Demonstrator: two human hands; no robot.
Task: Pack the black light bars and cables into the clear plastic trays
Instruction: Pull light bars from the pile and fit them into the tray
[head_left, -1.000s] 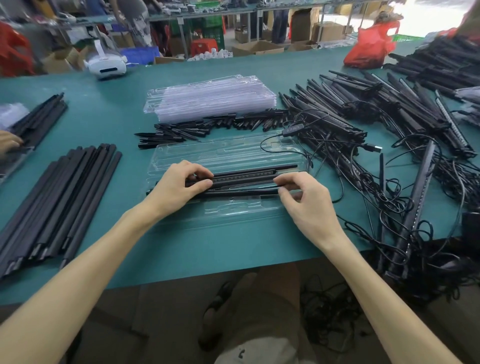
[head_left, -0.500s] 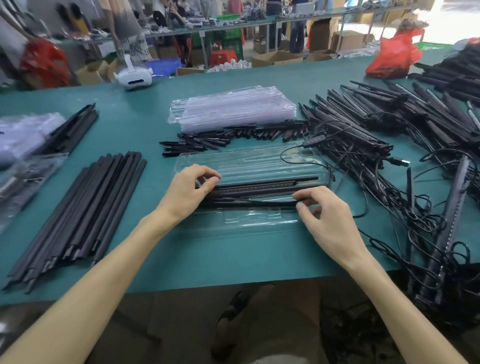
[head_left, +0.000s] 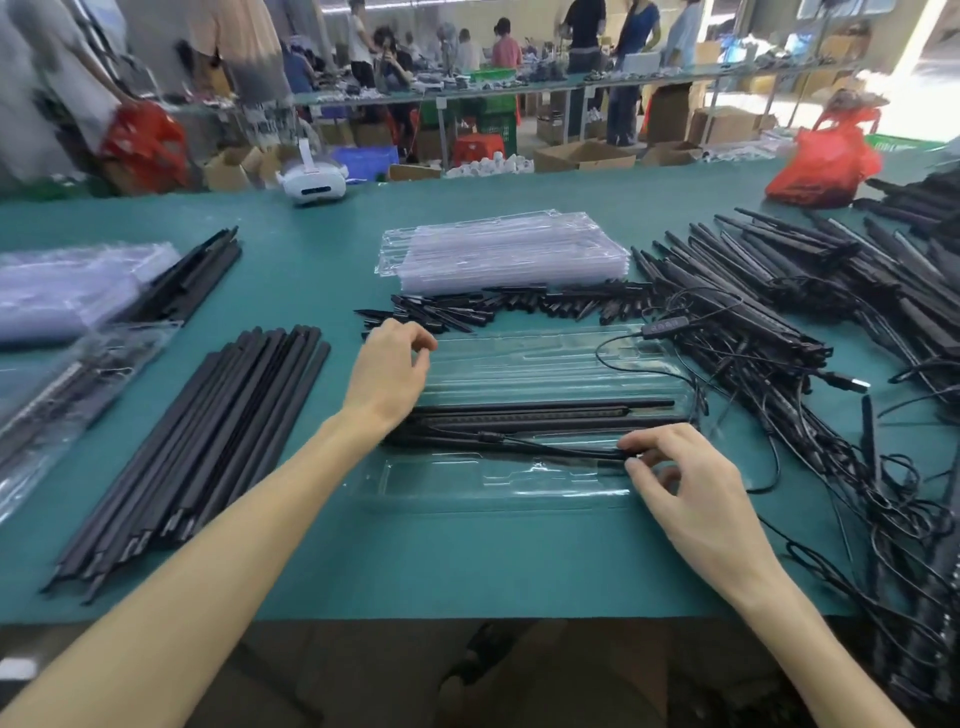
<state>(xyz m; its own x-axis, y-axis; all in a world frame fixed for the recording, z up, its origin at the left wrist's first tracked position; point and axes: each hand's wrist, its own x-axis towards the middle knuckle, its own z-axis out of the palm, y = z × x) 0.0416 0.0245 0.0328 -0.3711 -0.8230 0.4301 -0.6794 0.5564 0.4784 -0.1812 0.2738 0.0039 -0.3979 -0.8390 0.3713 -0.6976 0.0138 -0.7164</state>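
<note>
The left hand (head_left: 387, 371) is no longer pressing on the light bars (head_left: 545, 411). It is now hovering over the far left corner of the clear tray (head_left: 519, 486), fingers loosely curled and holding nothing. The right hand (head_left: 693, 486) has slid to the tray's near right side, where its fingers (head_left: 654, 436) are pinching the end of a black cable (head_left: 545, 446) running along the bars. The bars are lying lengthwise in the tray's middle channels on the green tabletop (head_left: 467, 566), as before.
</note>
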